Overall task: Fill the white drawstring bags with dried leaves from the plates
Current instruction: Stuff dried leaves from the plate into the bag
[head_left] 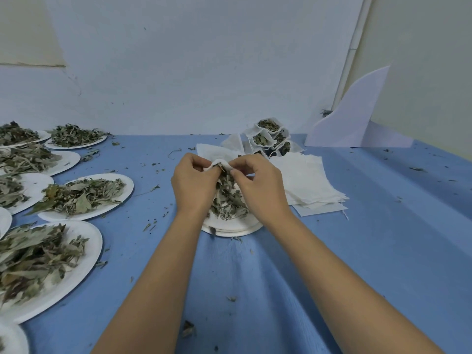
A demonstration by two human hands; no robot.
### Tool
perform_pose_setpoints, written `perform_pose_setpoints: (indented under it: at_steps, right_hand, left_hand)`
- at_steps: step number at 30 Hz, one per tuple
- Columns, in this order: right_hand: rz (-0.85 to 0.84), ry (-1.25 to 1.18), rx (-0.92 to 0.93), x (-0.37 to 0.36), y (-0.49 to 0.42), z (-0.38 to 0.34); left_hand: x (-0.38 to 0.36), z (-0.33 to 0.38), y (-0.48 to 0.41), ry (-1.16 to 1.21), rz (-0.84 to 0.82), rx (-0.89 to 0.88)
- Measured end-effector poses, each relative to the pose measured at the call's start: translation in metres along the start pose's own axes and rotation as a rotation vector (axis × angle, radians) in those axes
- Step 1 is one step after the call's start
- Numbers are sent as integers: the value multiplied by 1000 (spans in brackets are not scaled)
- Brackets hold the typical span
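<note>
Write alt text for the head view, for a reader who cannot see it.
The left hand and right hand pinch a white drawstring bag above a plate of dried leaves on a blue table. More leaf-heaped plates lie to the left; filled bags stand behind the hands, and a stack of empty bags lies to the right.

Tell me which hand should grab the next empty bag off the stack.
Right, probably. The stack of empty bags lies just beside the right hand; the left hand would have to cross the plate. Both now pinch the current bag.
</note>
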State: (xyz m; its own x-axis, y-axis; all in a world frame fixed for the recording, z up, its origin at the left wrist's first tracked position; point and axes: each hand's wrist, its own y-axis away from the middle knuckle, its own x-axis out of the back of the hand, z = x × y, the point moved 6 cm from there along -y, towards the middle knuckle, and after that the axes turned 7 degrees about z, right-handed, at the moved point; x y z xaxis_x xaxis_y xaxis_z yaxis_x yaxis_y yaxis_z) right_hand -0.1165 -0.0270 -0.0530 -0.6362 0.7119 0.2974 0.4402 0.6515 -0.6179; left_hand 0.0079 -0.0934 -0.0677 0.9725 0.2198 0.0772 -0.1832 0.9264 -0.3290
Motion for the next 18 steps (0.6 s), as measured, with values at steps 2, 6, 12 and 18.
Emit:
perform_pose_setpoints:
  at_steps: [2,6,12,18]
  right_hand:
    - [63,65,-6,6,-2,5]
    - [152,119,-54,15,-3,14]
    - [185,15,-185,20,-4,20]
    - [109,-90,-239,17,-4,18]
  left_hand:
    - [-8,-3,0,70,-147,78]
    - [-20,5,7,96,-375,65]
    - [-26,12,17,17,-425,-62]
    - [-15,11,10,-54,-252,-151]
